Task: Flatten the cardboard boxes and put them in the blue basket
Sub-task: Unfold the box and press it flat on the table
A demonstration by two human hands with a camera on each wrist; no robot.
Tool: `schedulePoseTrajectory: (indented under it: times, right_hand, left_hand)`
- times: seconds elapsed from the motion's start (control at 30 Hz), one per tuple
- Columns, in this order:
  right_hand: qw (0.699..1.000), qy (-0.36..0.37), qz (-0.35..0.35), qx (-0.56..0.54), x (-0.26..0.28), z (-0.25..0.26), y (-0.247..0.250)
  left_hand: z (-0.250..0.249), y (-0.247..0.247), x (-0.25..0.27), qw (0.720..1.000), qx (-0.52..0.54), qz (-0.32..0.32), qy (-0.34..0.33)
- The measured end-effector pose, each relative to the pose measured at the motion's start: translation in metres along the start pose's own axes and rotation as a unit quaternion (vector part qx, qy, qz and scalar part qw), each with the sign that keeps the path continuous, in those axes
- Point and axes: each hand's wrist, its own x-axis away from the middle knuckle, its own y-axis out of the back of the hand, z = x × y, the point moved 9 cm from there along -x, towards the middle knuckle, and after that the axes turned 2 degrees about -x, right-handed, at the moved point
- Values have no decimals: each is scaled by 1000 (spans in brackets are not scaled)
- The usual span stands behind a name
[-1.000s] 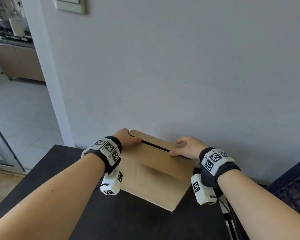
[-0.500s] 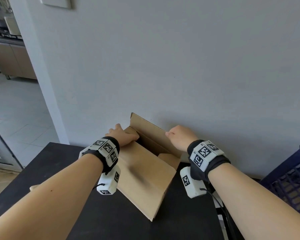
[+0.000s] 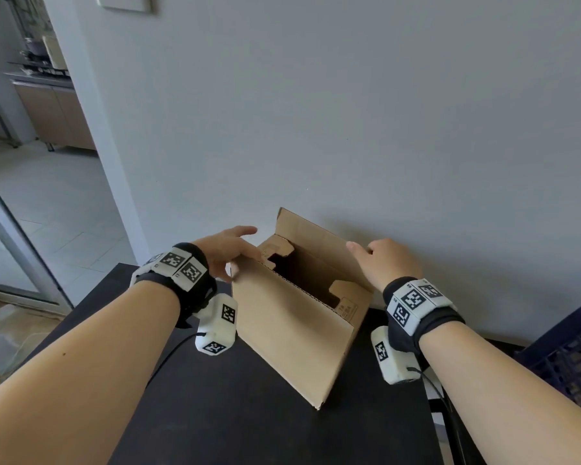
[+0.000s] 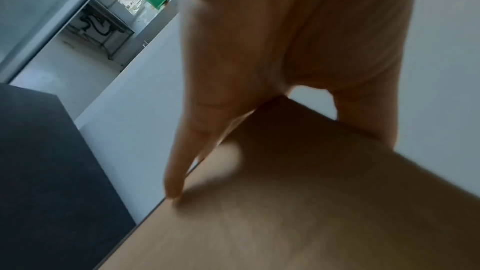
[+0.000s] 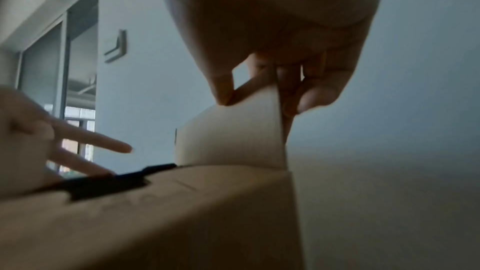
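Note:
A brown cardboard box (image 3: 292,330) stands on the black table (image 3: 232,414) against the wall, its top open. Its rear flap (image 3: 312,236) stands upright and two small side flaps lie folded inward. My left hand (image 3: 245,253) has straight, spread fingers; they touch the box's top left corner (image 4: 285,213). My right hand (image 3: 366,253) pinches the right end of the rear flap (image 5: 233,134) between thumb and fingers (image 5: 319,95). The blue basket (image 3: 571,357) shows at the right edge.
A grey wall rises right behind the box. To the left, a doorway opens onto a tiled floor with kitchen cabinets (image 3: 51,112). The table's left edge (image 3: 91,297) runs near my left arm. A cable (image 3: 446,414) hangs beside the table's right side.
The box top was closed with both hands on it. The rear flap has since swung up and the inside shows. My left fingers have spread off the front flap.

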Motion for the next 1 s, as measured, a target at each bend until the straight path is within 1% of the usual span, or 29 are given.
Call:
schedulePoseTrajectory:
  times: [0.07, 0.17, 0.23, 0.37, 0.57, 0.67, 0.73, 0.8, 0.9, 1.0]
  right_hand:
    - [999, -31, 18, 34, 3, -12, 1]
    - [995, -53, 77, -21, 10, -17, -7]
    - [994, -38, 88, -43, 16, -10, -12]
    - [996, 20, 83, 6, 30, 5, -16]
    - [994, 51, 69, 70, 50, 10, -13]
    - [989, 54, 96, 99, 57, 13, -19]
    - [987, 45, 114, 104, 62, 10, -27]
    - [989, 21, 120, 83, 67, 6, -29]
    - [993, -12, 104, 44, 75, 10, -27]
    - [995, -27, 81, 53, 80, 15, -29]
  left_hand:
    - [3, 1, 2, 999, -18, 12, 34]
    - [7, -1, 2, 999, -4, 7, 34]
    - [9, -4, 2, 1000, 2, -4, 23]
    - [16, -5, 10, 999, 17, -30, 17]
    - [30, 3, 25, 996, 46, -71, 6]
    - [33, 3, 31, 996, 48, -78, 1]
    - [32, 3, 34, 996, 47, -73, -5]
    - [33, 2, 37, 996, 50, -69, -11]
    - [34, 1, 42, 996, 55, -61, -24]
    - [32, -3, 47, 997, 47, -30, -45]
